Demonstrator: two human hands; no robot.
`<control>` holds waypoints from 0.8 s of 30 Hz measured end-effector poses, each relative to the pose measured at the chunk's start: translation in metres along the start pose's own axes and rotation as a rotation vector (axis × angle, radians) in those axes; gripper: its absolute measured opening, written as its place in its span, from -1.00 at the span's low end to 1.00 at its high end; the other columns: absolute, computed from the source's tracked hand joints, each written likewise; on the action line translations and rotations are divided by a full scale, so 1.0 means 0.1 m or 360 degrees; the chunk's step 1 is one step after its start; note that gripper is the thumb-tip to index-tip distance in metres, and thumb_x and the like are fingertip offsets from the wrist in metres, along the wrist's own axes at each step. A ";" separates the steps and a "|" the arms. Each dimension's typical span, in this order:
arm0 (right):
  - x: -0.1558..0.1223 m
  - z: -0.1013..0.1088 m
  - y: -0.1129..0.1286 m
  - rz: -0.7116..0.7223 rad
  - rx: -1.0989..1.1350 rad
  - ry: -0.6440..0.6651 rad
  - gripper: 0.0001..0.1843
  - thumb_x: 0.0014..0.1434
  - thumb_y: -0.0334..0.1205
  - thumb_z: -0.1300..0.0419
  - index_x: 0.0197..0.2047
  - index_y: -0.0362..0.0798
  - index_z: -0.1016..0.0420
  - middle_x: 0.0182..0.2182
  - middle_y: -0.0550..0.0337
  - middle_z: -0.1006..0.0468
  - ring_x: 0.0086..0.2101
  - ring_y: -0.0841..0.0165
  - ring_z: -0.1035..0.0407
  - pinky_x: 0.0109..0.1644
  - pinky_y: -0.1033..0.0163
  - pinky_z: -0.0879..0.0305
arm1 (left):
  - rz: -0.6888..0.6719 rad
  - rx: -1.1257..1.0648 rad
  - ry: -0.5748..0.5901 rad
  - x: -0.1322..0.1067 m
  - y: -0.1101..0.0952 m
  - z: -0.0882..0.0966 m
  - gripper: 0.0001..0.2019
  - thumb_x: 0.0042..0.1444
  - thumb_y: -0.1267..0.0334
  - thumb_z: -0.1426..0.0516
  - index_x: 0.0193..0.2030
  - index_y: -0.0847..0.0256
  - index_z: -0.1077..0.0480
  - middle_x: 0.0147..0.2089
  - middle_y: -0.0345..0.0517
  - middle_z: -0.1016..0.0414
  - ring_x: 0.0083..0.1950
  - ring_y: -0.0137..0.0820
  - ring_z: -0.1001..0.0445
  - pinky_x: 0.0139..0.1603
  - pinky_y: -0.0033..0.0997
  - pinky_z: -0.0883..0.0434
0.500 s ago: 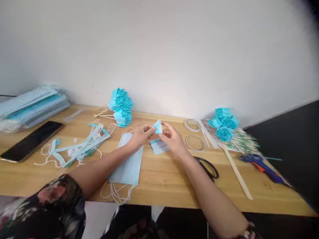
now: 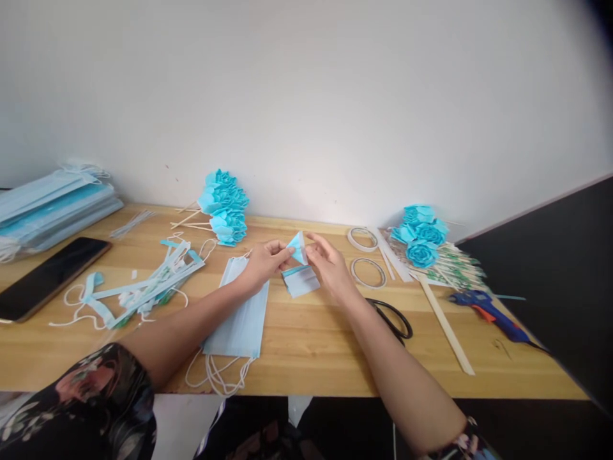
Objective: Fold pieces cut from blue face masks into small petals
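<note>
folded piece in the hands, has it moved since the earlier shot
No. The folded piece sits just above the cut piece and left of the tape ring, as before; only the camera shifted.

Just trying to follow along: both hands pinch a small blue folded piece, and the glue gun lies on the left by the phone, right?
Not quite. The head view shows the glue gun on the right, far from the phone; the rest holds.

— How many flower bunches point(image 2: 224, 206)?
— Two. Also two tape rings point(image 2: 368, 271), one phone point(image 2: 50, 275), one glue gun point(image 2: 488, 313), one pair of scissors point(image 2: 397, 311), one folded blue piece point(image 2: 297, 248)
</note>
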State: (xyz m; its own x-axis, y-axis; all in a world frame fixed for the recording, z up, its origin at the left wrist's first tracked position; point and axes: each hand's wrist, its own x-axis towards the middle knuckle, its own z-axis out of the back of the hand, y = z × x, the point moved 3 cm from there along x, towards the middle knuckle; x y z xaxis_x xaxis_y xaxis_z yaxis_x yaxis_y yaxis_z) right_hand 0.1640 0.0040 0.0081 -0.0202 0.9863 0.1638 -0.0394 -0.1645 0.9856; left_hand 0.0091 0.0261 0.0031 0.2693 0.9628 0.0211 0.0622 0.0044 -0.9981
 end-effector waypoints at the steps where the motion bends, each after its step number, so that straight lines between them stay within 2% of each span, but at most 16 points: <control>1: 0.00 -0.01 -0.01 0.0015 -0.0018 0.0006 -0.48 0.10 -0.04 -0.22 0.11 -0.02 -0.34 -0.33 0.20 -0.49 -0.32 0.36 -0.37 -0.21 0.25 -0.30 | -0.0001 0.0016 0.0013 0.00 0.00 -0.01 -0.64 -0.10 -0.01 -0.25 -0.50 0.28 -0.32 -0.59 -0.27 -0.33 -0.58 -0.57 -0.26 -0.54 -0.55 -0.19; 7: 0.01 0.00 -0.04 0.0081 -0.0167 -0.0002 -0.52 0.06 -0.17 -0.23 0.07 -0.02 -0.37 -0.43 0.28 -0.41 -0.43 0.43 -0.29 -0.32 0.30 -0.22 | 0.0003 0.0092 0.0107 -0.01 0.01 -0.05 -0.65 -0.08 0.00 -0.24 -0.46 0.29 -0.36 -0.55 -0.23 -0.39 -0.54 -0.55 -0.28 -0.52 -0.54 -0.20; 12: 0.01 -0.03 -0.03 0.0048 -0.0152 0.0083 -0.43 0.04 -0.20 -0.21 0.14 -0.04 -0.29 -0.44 0.30 -0.41 -0.43 0.42 -0.31 -0.34 0.29 -0.22 | -0.0058 -0.0052 0.0126 0.02 0.04 -0.04 -0.64 -0.07 -0.02 -0.24 -0.40 0.28 -0.39 -0.48 -0.23 -0.40 -0.47 -0.54 -0.32 -0.44 -0.53 -0.27; 17: -0.01 -0.07 -0.02 0.0031 -0.0211 0.0156 -0.39 0.02 -0.20 -0.21 0.17 -0.08 -0.26 -0.45 0.30 -0.38 -0.45 0.44 -0.28 -0.36 0.29 -0.20 | -0.0073 -0.0172 0.0076 0.04 0.05 -0.02 -0.65 -0.10 0.00 -0.27 -0.40 0.28 -0.37 -0.46 -0.24 -0.39 -0.43 -0.52 -0.34 -0.39 -0.52 -0.32; 24: -0.02 -0.09 -0.01 0.0017 -0.0228 0.0244 -0.38 0.04 -0.19 -0.20 0.19 -0.07 -0.24 -0.45 0.31 -0.37 -0.44 0.43 -0.27 -0.36 0.29 -0.19 | -0.0118 -0.0110 0.0003 0.05 0.06 0.01 -0.72 -0.06 0.06 -0.24 -0.40 0.26 -0.38 -0.47 -0.25 -0.37 -0.43 -0.51 -0.34 -0.42 -0.53 -0.31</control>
State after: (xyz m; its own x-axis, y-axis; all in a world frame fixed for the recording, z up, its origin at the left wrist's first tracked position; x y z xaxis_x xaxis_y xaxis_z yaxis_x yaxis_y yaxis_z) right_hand 0.1550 0.0020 0.0059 -0.1724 0.9727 0.1551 -0.1798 -0.1858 0.9660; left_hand 0.0104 0.0312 -0.0033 0.2635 0.9600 0.0950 0.1483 0.0570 -0.9873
